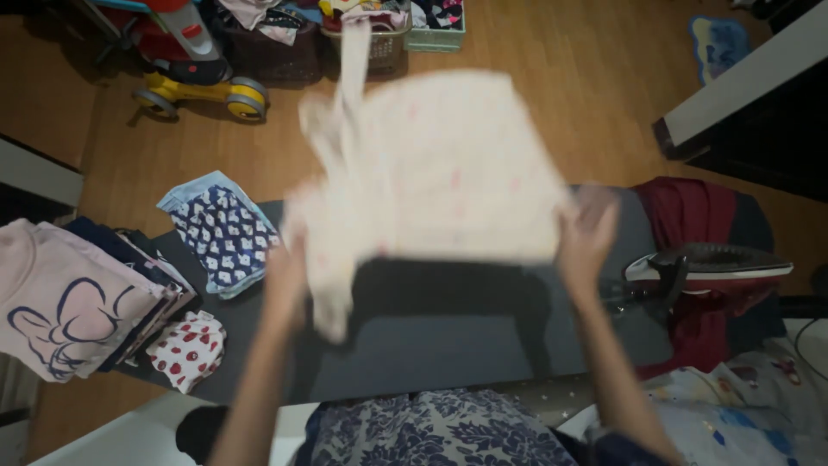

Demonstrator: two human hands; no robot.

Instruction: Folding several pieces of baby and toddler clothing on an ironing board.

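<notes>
Room: wooden floor [552, 103] all round, with a dark grey ironing board [448, 345] running across the middle of the view.
Garment: a pale pink top [440, 173] hangs in the air above the board, spread flat between both hands and blurred by motion; one sleeve points up and away.
Why held so: gripped by its two lower corners, apparently so the cloth falls open and smooth.
Left hand [287, 272]: closed on the garment's left edge, fingers hidden in the cloth.
Right hand [588, 233]: pinching the right corner, fingers curled round it.
Iron [707, 263]: parked to the right, on a dark red cloth [690, 207], clear of the working area.
Folded clothes: a blue patterned piece [224, 233], a red-spotted piece [185, 349] and a pink stack [60, 293] lie to the left.
Beyond: ride-on toy [194, 69], laundry baskets [379, 39].
</notes>
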